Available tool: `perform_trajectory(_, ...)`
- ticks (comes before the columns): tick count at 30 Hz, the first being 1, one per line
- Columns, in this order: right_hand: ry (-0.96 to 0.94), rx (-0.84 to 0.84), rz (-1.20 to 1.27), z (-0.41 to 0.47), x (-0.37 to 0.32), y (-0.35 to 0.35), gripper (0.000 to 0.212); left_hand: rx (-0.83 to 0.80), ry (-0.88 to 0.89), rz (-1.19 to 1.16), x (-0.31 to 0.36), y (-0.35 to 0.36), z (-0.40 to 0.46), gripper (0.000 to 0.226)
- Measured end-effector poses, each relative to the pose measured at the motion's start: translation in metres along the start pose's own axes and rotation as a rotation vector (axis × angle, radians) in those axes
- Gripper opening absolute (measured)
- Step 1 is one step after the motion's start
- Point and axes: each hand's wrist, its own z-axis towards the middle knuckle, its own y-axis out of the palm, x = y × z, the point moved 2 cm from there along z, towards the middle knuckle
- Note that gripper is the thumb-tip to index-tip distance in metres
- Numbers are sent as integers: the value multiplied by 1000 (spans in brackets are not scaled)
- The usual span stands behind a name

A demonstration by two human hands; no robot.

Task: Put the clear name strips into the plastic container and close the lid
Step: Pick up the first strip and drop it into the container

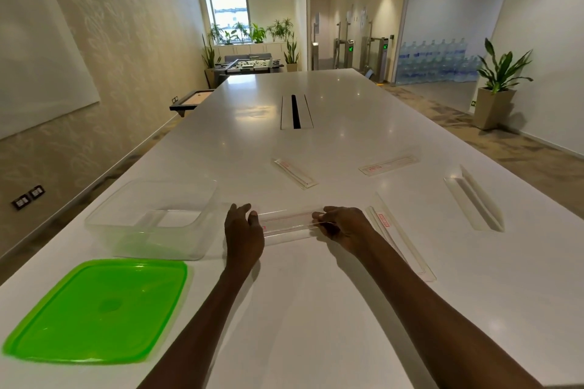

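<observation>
A clear name strip (286,223) with a red-lined label lies crosswise just above the white table, held between both hands. My left hand (243,235) holds its left end with curled fingers, and my right hand (343,226) pinches its right end. The clear plastic container (151,218) stands open to the left of my left hand, with one strip (177,218) lying inside. Its green lid (101,309) lies flat in front of it, near the table's left edge. Several more strips rest on the table: one beside my right wrist (399,243), others farther off (295,172) (388,164) (474,202).
The long white table (316,309) runs away from me, with a cable slot (296,111) in its middle. Its left edge drops to the floor along a wall. A potted plant (496,85) stands at the right, beyond the table.
</observation>
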Motion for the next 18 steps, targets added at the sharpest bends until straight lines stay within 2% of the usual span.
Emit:
perform_trajectory(9,-65,-27,-62,0,10,-14,29,-35,-65,15,-6,3,-20,36)
perform_trajectory(18,-324,166,-526,6,3,-15,26,-108,24,103,-12,-7,-21,26)
